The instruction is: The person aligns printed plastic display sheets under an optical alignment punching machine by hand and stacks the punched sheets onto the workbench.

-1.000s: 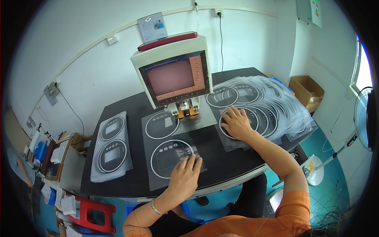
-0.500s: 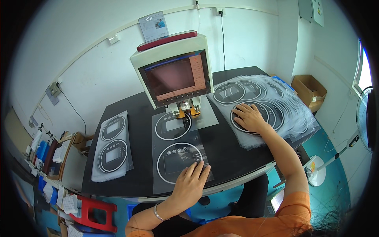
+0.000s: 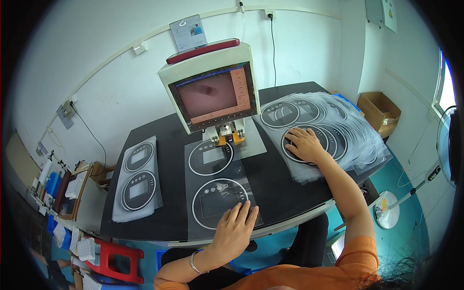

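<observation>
A clear plastic sheet (image 3: pixel 220 207) with two black, white-rimmed round panel prints lies flat on the black table. Its far end reaches under the head of a bench machine (image 3: pixel 225 139) with gold-coloured parts. My left hand (image 3: pixel 234 229) rests its outstretched fingers on the sheet's near right part, beside the nearer circle. Over on the right, my right hand (image 3: pixel 305 146) lies with fingers spread on a fanned pile of similar printed sheets (image 3: pixel 355 145). A dark blurry spot shows on the machine's screen (image 3: pixel 209 93).
At the left of the black table (image 3: pixel 169 193) lies a smaller stack of printed sheets (image 3: pixel 137 181). A cardboard box (image 3: pixel 379 113) stands beyond the pile, with a fan (image 3: pixel 443 150) at the far right. A red stool (image 3: pixel 118 261) is on the floor at lower left.
Under my left hand, the sheet has slid slightly toward me, and that hand has moved with it. A dark spot has appeared on the screen. My right hand stays put.
</observation>
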`<state>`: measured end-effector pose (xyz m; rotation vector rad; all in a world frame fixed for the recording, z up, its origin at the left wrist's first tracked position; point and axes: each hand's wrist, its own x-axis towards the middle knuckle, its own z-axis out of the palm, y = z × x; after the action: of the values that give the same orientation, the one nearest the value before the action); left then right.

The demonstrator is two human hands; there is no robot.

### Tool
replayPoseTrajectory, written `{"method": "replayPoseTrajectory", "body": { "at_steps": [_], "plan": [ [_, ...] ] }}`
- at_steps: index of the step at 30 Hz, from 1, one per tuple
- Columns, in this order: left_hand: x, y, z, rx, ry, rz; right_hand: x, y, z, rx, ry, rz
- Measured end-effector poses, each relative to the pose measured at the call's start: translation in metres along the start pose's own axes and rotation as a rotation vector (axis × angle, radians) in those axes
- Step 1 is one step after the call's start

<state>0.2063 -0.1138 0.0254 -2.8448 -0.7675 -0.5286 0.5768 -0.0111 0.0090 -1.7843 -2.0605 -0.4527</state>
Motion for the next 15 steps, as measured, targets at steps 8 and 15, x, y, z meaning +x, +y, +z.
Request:
{"method": "replayPoseTrajectory", "body": {
  "at_steps": [8, 15],
  "plan": [
    [-0.007, -0.003, -0.003, 0.0, 0.042, -0.028, 0.005, -0.008, -0.002, 0.021, -0.021, -0.009],
    [-0.006, -0.015, 0.0, -0.019, -0.024, 0.016, -0.001, -0.003, -0.007, 0.027, 0.008, 0.012]
  ]
}}
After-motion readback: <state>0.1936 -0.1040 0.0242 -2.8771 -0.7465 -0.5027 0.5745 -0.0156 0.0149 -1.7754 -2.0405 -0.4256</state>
